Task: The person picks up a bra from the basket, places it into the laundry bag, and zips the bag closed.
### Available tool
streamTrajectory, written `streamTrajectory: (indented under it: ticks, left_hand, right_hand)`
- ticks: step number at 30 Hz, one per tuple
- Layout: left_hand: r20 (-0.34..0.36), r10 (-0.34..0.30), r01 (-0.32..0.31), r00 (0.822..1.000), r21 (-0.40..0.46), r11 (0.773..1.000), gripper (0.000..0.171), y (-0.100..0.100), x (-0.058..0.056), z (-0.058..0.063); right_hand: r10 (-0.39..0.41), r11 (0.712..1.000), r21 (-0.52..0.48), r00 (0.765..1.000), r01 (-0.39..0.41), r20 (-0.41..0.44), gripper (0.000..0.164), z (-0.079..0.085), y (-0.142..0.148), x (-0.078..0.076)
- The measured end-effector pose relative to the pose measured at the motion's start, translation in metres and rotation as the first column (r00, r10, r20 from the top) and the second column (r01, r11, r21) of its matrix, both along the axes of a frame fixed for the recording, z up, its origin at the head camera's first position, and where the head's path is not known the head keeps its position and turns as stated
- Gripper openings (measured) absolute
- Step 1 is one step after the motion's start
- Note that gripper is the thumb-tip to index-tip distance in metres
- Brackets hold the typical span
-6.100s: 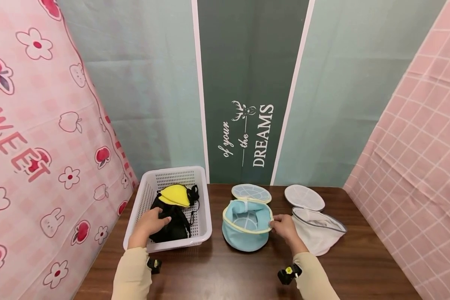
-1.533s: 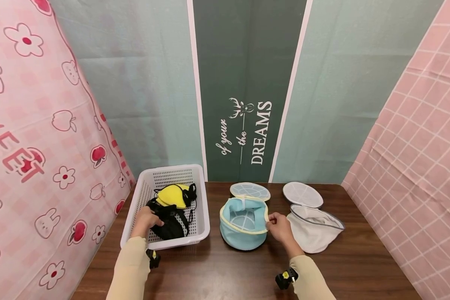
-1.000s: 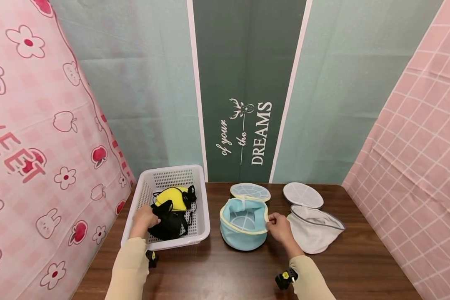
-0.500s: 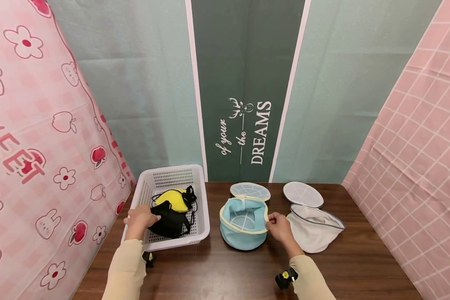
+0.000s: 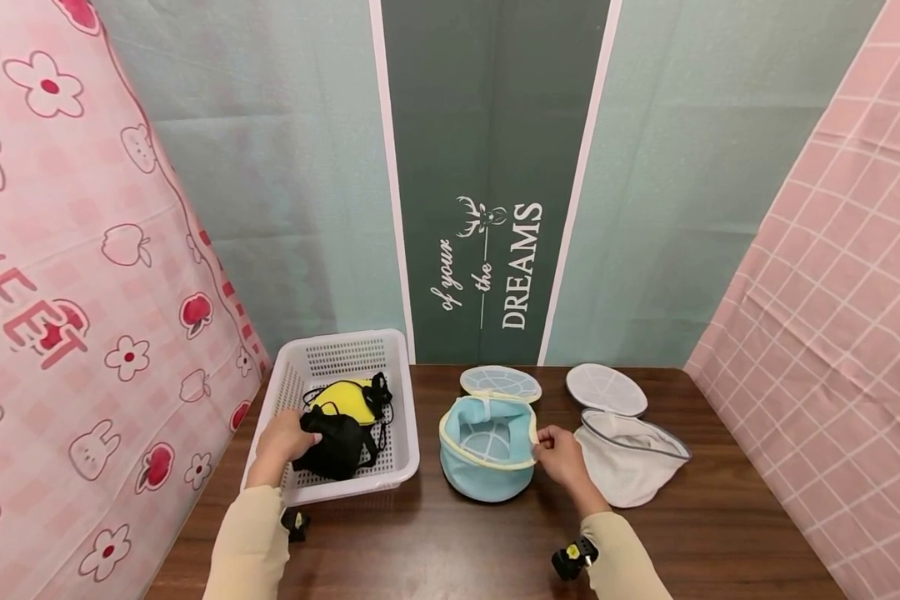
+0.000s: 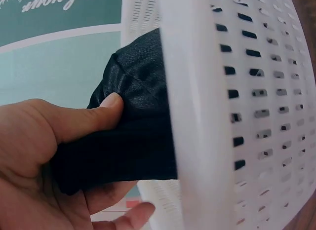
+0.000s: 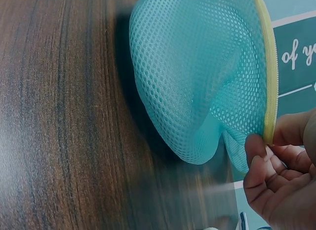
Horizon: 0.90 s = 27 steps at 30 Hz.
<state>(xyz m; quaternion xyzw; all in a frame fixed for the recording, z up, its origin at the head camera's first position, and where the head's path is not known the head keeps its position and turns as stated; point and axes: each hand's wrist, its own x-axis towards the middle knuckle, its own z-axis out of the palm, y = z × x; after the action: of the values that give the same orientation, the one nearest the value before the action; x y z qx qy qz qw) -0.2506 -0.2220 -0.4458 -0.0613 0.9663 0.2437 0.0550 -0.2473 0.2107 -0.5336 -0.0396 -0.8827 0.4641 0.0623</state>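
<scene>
My left hand (image 5: 280, 437) pinches a black bra (image 5: 336, 448) at the near left side of a white plastic basket (image 5: 268, 392). In the left wrist view the thumb presses on the bra's smooth dark fabric (image 6: 140, 77), with fingers beneath it, beside the basket's rim. A yellow bra with black straps (image 5: 345, 402) lies behind it in the basket. My right hand (image 5: 564, 457) pinches the yellow-edged zip rim of a round light-blue mesh laundry bag (image 5: 486, 482). That bag stands upright on the table, lid (image 5: 500, 382) folded back, mouth uncovered.
Right of the blue bag lies a white mesh laundry bag (image 5: 630, 473), slumped, with its round lid (image 5: 606, 389) folded back. Brown wooden tabletop (image 5: 450, 550) lies in front. Curtains (image 5: 487, 150) hang behind and at both sides.
Over the last second and a half my left hand has shifted slightly left, pulling the black bra up and turning it; the yellow bra shows slightly lower. My right hand keeps holding the blue bag's rim.
</scene>
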Motion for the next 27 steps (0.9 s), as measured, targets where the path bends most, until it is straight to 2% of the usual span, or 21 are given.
streamTrajectory:
  ticks: [8, 15, 20, 27]
  left_hand:
    - [-0.055, -0.065, 0.064, 0.996, -0.028, 0.998, 0.051, 0.008, 0.001, 0.005]
    - [-0.115, -0.117, 0.113, 0.986, -0.036, 0.993, 0.050, 0.019, 0.008, 0.018]
    - [-0.133, -0.109, 0.105, 0.985, -0.036, 0.994, 0.050, 0.023, 0.011, 0.025]
    - [-0.186, -0.085, 0.088, 0.979, 0.007, 0.996, 0.051, 0.025, 0.012, 0.033]
  right_hand:
    - [0.013, 1.000, -0.013, 1.000, -0.013, -0.015, 0.013, 0.001, 0.000, 0.000]
    - [0.044, 0.999, 0.001, 0.995, -0.044, -0.094, 0.017, 0.000, 0.000, -0.001]
    - [0.049, 0.999, 0.008, 0.988, -0.049, -0.148, 0.018, 0.000, -0.003, -0.001]
    - [0.074, 0.997, 0.016, 0.981, -0.073, -0.179, 0.016, 0.005, -0.006, -0.003]
